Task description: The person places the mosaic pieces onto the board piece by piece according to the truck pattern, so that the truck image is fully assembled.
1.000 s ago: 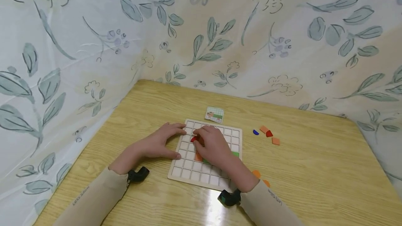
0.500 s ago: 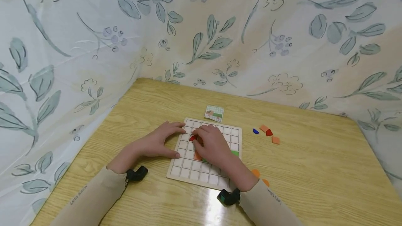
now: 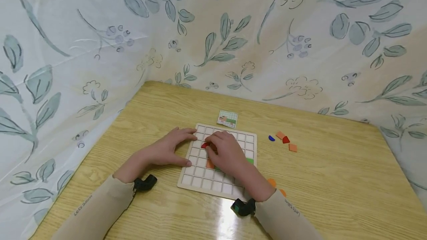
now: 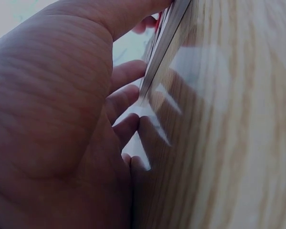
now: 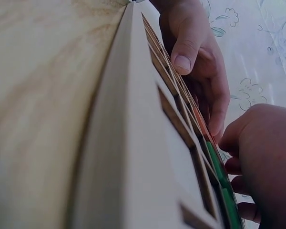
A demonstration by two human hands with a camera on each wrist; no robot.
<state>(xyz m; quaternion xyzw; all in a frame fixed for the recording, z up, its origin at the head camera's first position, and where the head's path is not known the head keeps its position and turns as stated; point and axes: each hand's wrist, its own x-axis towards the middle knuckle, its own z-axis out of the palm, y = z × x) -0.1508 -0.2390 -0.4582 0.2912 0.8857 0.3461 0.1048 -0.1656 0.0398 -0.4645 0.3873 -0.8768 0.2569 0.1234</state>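
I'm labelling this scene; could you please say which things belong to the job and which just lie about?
Job: grid board, red piece, inset orange piece, green pieces, probably picture card.

Lying about, perhaps spare: blue half-circle, loose red piece, orange squares, rounded orange pieces.

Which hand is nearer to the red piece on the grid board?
The right hand: its thumb and fingertips are right at the red piece. The left hand is farther off, at the left edge of the grid board.
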